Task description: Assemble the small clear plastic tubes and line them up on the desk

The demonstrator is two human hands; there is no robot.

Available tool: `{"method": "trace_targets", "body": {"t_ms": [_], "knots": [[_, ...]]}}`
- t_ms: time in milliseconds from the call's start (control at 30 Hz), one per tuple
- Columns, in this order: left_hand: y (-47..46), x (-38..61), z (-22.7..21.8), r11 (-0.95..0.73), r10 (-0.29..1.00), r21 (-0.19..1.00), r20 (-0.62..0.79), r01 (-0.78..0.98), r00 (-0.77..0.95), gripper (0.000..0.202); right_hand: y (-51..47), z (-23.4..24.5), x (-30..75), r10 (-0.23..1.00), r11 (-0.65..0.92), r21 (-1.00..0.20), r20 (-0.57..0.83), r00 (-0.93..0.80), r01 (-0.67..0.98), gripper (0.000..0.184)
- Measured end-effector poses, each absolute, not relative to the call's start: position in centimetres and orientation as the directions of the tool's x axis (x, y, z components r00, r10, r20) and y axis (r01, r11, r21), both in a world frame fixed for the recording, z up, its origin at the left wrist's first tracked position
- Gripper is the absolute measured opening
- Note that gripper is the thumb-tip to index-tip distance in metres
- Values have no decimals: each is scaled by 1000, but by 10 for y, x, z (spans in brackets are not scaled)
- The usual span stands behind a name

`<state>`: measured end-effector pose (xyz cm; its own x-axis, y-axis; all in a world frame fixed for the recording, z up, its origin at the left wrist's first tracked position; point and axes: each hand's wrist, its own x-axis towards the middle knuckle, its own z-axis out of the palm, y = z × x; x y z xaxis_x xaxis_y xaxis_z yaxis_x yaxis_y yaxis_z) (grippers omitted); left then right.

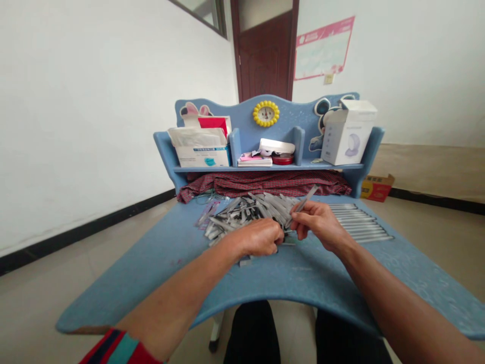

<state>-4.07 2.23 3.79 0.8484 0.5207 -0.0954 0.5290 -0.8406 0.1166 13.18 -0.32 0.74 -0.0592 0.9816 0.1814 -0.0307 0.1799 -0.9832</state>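
Note:
A loose heap of thin grey strips (242, 212) lies at the middle of the blue desk (295, 273). My left hand (261, 236) rests at the heap's near edge, fingers curled over small grey pieces. My right hand (316, 220) pinches one grey strip (306, 198) that points up and away from me. The two hands almost touch. To the right, several long grey strips (358, 225) lie side by side in a neat row.
A red checked cloth (265, 183) lies under the desk's shelf. The shelf holds a box of masks (202, 155), a white box (348, 134), books and a yellow clock (265, 113). A cardboard box (376, 187) sits on the floor at right.

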Motion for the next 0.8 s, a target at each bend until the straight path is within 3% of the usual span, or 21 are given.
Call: {"method": "trace_targets", "body": {"t_ms": [133,433,800], "knots": [[17,-38,35,-842,532,50,-90,537,842,15,-5,10,131,982,176,-984,177,-62,-20,21],[21,-46,49,-836,533,85,-118,543,838,19,-6,11,131,982,172,-985,170,-82,16,19],[10,-49,56,-827,560,-101,-234,553,794,17,-5,6,130,978,177,-983,171,-121,42,13]]}}
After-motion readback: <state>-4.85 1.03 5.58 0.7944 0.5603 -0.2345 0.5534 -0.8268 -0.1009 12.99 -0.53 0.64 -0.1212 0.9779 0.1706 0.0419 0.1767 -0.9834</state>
